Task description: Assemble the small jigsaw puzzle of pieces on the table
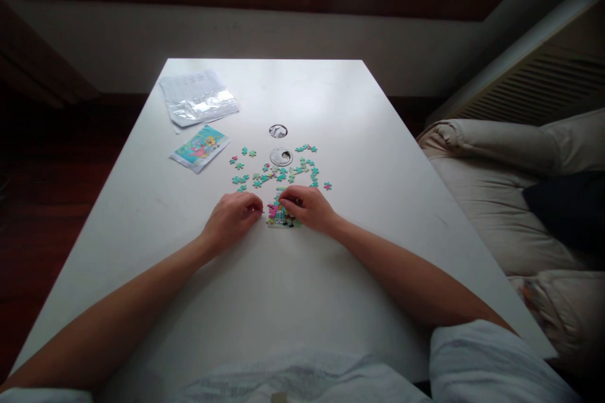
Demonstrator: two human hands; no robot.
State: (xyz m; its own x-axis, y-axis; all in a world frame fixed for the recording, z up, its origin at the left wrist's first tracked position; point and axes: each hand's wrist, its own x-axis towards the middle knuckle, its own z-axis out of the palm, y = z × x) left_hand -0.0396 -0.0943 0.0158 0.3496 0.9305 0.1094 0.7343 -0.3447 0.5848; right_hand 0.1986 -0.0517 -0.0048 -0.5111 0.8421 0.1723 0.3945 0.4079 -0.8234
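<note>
A partly joined jigsaw puzzle (278,215) with pink, green and brown figures lies flat on the white table. Over its upper right part, my right hand (309,206) is closed in a pinch; what sits between the fingertips is hidden. My left hand (232,217) is just left of the puzzle, apart from it, thumb and fingers pressed together. A tiny dark sliver shows at those fingertips, too small to make out. Loose puzzle pieces (258,184), mostly turquoise and green, are scattered beyond both hands.
Behind the loose pieces are a round metal-rimmed fitting (282,157) and a round hole (278,131) in the white table (312,302). A colourful picture sheet (201,147) and a clear plastic bag with papers (198,99) lie at the back left. A beige sofa (477,201) stands right.
</note>
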